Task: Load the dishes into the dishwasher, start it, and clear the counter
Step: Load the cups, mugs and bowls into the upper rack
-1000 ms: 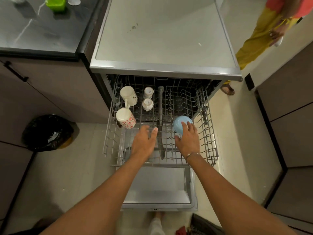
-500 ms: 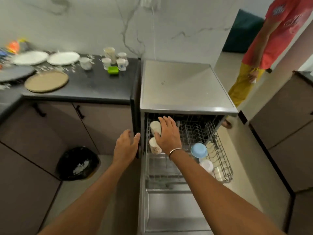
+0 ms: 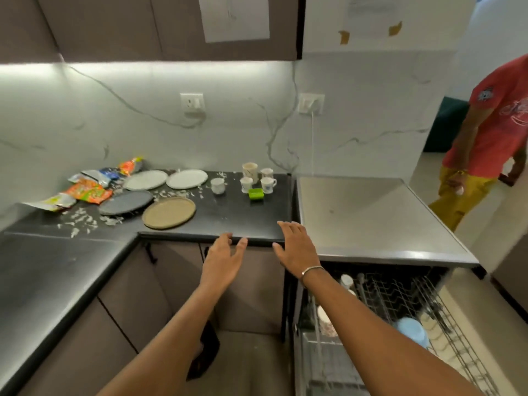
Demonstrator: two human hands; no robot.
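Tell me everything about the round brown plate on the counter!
The brown plate is round and flat, sandy tan with a darker raised rim, matte like stoneware. It looks empty and lies flat on the black counter, near the front edge. Its left edge meets the dark grey plate; which overlaps I cannot tell. White scraps lie just behind it.

a home kitchen: a dark counter [image 3: 234,215] with plates [image 3: 187,178] and cups [image 3: 250,168], a marble backsplash [image 3: 143,118], brown cabinets [image 3: 160,24], wall sockets [image 3: 192,103], and an open dishwasher [image 3: 380,221] with its rack [image 3: 414,298] out.
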